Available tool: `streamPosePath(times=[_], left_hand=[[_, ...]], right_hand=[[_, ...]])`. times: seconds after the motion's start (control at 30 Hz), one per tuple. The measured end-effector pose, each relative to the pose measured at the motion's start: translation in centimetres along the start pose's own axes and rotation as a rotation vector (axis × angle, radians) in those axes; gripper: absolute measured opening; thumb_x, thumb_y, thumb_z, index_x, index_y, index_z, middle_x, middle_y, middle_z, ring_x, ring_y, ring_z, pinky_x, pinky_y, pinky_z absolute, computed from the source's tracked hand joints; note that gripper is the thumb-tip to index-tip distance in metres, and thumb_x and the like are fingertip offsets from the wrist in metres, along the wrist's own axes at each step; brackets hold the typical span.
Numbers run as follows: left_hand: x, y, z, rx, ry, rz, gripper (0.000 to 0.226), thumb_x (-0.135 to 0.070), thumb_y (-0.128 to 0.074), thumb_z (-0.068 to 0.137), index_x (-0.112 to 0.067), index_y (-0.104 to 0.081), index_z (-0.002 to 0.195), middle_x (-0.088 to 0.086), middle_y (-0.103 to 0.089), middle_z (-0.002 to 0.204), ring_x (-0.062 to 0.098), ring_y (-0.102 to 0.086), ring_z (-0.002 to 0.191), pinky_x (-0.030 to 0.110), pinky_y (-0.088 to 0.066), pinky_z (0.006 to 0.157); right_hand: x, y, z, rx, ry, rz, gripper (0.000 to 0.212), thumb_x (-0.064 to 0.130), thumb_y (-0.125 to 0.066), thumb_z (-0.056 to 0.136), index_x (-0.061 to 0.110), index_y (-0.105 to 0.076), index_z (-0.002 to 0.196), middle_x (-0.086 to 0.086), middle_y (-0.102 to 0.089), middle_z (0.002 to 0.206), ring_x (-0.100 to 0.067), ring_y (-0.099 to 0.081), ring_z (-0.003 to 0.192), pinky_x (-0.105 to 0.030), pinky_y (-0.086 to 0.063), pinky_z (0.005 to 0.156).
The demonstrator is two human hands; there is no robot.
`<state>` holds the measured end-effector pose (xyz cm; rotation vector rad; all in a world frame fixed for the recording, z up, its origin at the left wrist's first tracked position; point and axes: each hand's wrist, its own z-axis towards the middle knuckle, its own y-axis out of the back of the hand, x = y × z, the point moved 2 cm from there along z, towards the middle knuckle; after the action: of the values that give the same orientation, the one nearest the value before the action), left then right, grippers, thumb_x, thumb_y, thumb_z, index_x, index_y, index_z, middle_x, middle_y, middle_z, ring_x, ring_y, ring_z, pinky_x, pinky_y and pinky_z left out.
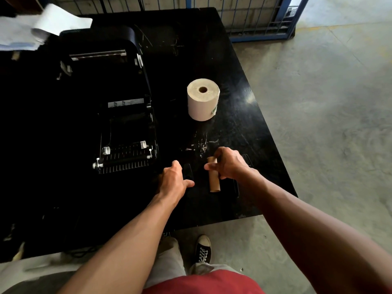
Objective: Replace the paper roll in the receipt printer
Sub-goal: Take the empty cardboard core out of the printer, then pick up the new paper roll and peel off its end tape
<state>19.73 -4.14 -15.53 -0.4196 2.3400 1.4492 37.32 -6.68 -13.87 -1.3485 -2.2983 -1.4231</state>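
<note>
Brown cardboard core tube point(213, 177), bare of paper, is sitting in the right hand point(230, 164), whose fingers are pinching its upper end above the scratched black bench point(244, 128). The left hand point(174, 181) is hovering just beside it, fingers loosely apart, gripping nothing. A full white paper roll point(203, 99) is standing on end farther back, right of the black receipt printer point(118, 107) lying open.

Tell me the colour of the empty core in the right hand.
Brown cardboard: the empty core in the right hand, seen in the head view.
</note>
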Motion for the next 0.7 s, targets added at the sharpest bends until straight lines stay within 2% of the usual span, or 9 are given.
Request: streamPosePath(times=[0.1, 0.17, 0.23, 0.3, 0.4, 0.47, 0.53, 0.7], left_hand=[[0.0, 0.3, 0.6, -0.048, -0.043, 0.012, 0.032, -0.01, -0.073, 0.086, -0.015, -0.053, 0.11, 0.0, -0.073, 0.087, 0.006, -0.06, 0.063, 0.021, -0.046, 0.051], [-0.5, 0.9, 1.2, -0.084, -0.082, 0.012, 0.024, -0.009, -0.068, 0.088, -0.018, -0.054, 0.106, 0.0, -0.073, 0.09, 0.005, -0.059, 0.065, 0.023, -0.048, 0.054], [-1.6, 1.9, 1.8, -0.128, -0.121, 0.0, 0.022, -0.018, -0.071, 0.086, -0.02, -0.058, 0.103, 0.0, -0.069, 0.087, 0.012, -0.062, 0.073, 0.028, -0.05, 0.06], [-3.0, 3.4, 2.4, -0.186, -0.164, 0.006, 0.017, -0.026, -0.072, 0.084, -0.022, -0.061, 0.096, -0.003, -0.065, 0.082, 0.014, -0.059, 0.071, 0.027, -0.045, 0.059], [-5.0, 5.7, 3.4, -0.268, -0.23, 0.03, 0.007, -0.028, -0.067, 0.087, -0.023, -0.061, 0.085, -0.009, -0.062, 0.073, 0.004, -0.049, 0.056, 0.02, -0.033, 0.048], [-6.4, 7.1, 4.1, -0.308, -0.268, 0.038, 0.006, -0.025, -0.064, 0.089, -0.023, -0.061, 0.084, -0.012, -0.055, 0.069, 0.001, -0.046, 0.055, 0.018, -0.03, 0.045], [-7.9, 8.2, 5.0, -0.323, -0.325, 0.065, 0.004, -0.023, -0.064, 0.089, -0.022, -0.062, 0.092, -0.008, -0.059, 0.08, 0.007, -0.051, 0.062, 0.022, -0.036, 0.05], [-11.6, 9.3, 7.4, -0.299, -0.447, 0.17, 0.025, -0.023, -0.067, 0.09, -0.017, -0.06, 0.113, 0.006, -0.055, 0.11, 0.024, -0.058, 0.097, 0.032, -0.047, 0.067]], right_hand=[[0.5, 1.2, -0.3, -0.03, 0.03, -0.004, 0.043, 0.044, -0.077, 0.086, 0.01, -0.058, 0.105, -0.011, -0.074, 0.091, -0.025, -0.075, 0.064, -0.042, -0.063, 0.075], [0.8, 2.3, -0.4, -0.053, 0.053, 0.0, 0.04, 0.042, -0.075, 0.088, 0.01, -0.057, 0.103, -0.012, -0.074, 0.089, -0.026, -0.075, 0.065, -0.043, -0.062, 0.076], [1.2, 3.6, -0.4, -0.078, 0.074, -0.002, 0.037, 0.039, -0.073, 0.09, 0.01, -0.058, 0.107, -0.014, -0.073, 0.093, -0.029, -0.075, 0.071, -0.047, -0.061, 0.081], [1.4, 4.8, -0.4, -0.1, 0.09, 0.003, 0.033, 0.035, -0.073, 0.091, 0.01, -0.06, 0.108, -0.015, -0.072, 0.099, -0.032, -0.073, 0.08, -0.05, -0.06, 0.084], [1.5, 6.2, -0.2, -0.145, 0.108, -0.004, 0.032, 0.032, -0.073, 0.091, 0.012, -0.06, 0.113, -0.015, -0.069, 0.108, -0.033, -0.069, 0.093, -0.048, -0.058, 0.087], [1.6, 6.9, 0.2, -0.171, 0.114, -0.017, 0.033, 0.029, -0.071, 0.092, 0.012, -0.062, 0.118, -0.015, -0.069, 0.114, -0.033, -0.067, 0.1, -0.047, -0.057, 0.089], [1.8, 7.3, 0.9, -0.186, 0.114, -0.017, 0.034, 0.024, -0.068, 0.093, 0.011, -0.061, 0.124, -0.015, -0.068, 0.12, -0.033, -0.066, 0.105, -0.047, -0.057, 0.092], [2.3, 7.7, 3.5, -0.168, 0.1, 0.039, 0.052, 0.017, -0.062, 0.094, 0.015, -0.049, 0.145, -0.015, -0.063, 0.137, -0.034, -0.062, 0.121, -0.048, -0.052, 0.102]])
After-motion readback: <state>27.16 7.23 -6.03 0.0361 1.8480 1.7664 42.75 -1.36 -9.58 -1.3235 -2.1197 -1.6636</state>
